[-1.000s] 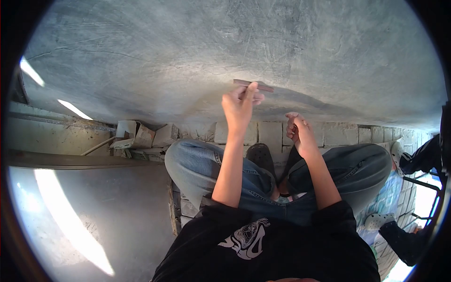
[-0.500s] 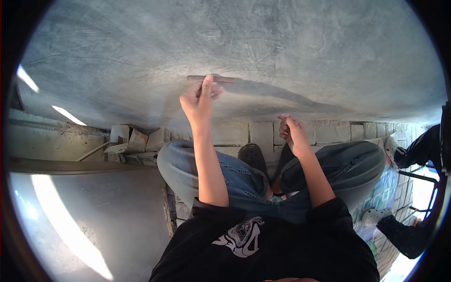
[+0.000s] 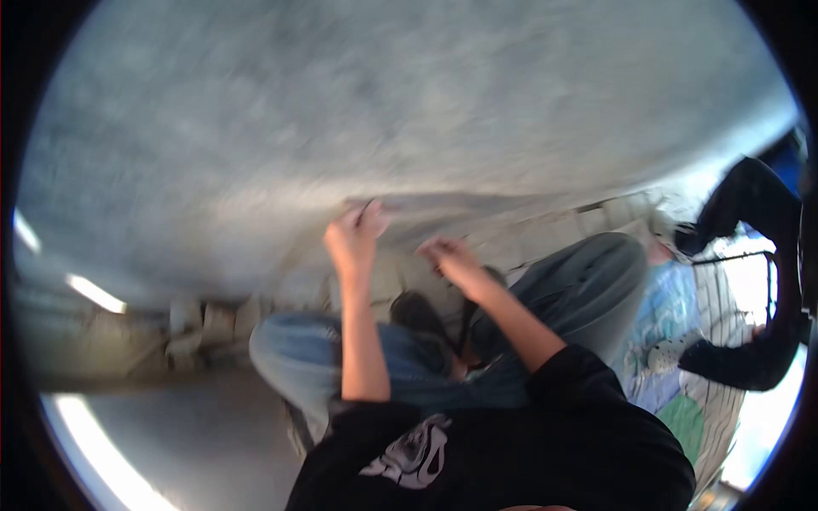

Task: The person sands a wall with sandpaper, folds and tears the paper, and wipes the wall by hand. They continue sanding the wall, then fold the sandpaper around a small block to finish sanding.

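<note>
Across the upper half of the view, a grey plastered wall (image 3: 426, 111) fills the frame, all of it smeared by motion blur. Below it the person sits in blue jeans (image 3: 588, 272), knees spread. At the right edge stands another person in dark clothing (image 3: 750, 196). A course of pale bricks (image 3: 545, 238) runs along the foot of the wall. The left hand (image 3: 351, 240) is raised against the plaster, its fingers curled around a thin dark strip (image 3: 367, 207) that touches the wall. The right hand (image 3: 445, 255) hangs just beside it, lower, fingers bent; I cannot tell whether it grips anything.
</note>
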`<state>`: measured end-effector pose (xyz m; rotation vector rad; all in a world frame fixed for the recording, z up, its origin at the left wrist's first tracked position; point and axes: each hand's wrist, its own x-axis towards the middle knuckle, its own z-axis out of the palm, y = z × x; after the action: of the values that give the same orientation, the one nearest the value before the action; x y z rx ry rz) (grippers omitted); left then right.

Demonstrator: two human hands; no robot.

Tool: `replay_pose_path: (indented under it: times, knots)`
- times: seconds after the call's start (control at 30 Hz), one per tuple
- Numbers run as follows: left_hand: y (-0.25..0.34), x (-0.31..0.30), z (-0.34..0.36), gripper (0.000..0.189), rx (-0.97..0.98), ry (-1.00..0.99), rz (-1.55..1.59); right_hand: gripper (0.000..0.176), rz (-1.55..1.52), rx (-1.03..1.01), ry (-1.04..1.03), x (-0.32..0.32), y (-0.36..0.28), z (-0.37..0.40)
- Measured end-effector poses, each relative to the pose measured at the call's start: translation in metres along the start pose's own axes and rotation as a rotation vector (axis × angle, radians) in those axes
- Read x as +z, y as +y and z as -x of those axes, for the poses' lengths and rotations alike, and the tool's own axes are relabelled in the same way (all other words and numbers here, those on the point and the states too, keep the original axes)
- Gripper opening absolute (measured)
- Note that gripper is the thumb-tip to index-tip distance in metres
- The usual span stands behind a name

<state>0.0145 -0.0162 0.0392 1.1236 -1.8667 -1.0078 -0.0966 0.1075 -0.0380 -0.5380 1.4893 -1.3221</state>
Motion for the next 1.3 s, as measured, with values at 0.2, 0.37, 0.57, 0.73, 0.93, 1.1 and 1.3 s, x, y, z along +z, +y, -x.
replay_pose_path:
  times: [0.2,0.37,0.57,0.73,0.93,1.1,1.3]
  knots:
    - [0.012,0.009,0.007,0.024,-0.055,-0.35,0.073,0.022,-0.127,-0.105,0.05,-0.005,-0.015,0.01]
    - [0.015,0.019,0.012,0.026,-0.026,-0.446,-0.056,0.022,-0.268,-0.18,-0.005,-0.011,-0.01,0.007]
    - [0.014,0.03,0.016,0.026,-0.104,-0.461,0.041,0.02,-0.229,-0.168,0.035,-0.015,-0.01,0.006]
    - [0.018,0.025,0.012,0.025,-0.156,-0.59,0.114,0.02,-0.28,-0.11,0.003,-0.02,-0.016,0.008]
    - [0.018,0.024,0.01,0.027,-0.152,-0.63,0.079,0.022,-0.368,-0.122,0.011,-0.016,-0.011,0.003]
    - [0.01,0.023,0.009,0.033,-0.084,-0.708,0.114,0.022,-0.316,-0.123,-0.095,-0.018,-0.015,0.005]
    - [0.034,-0.008,0.003,0.039,-0.011,-0.434,0.076,0.029,-0.421,-0.059,-0.153,-0.019,-0.032,0.017]
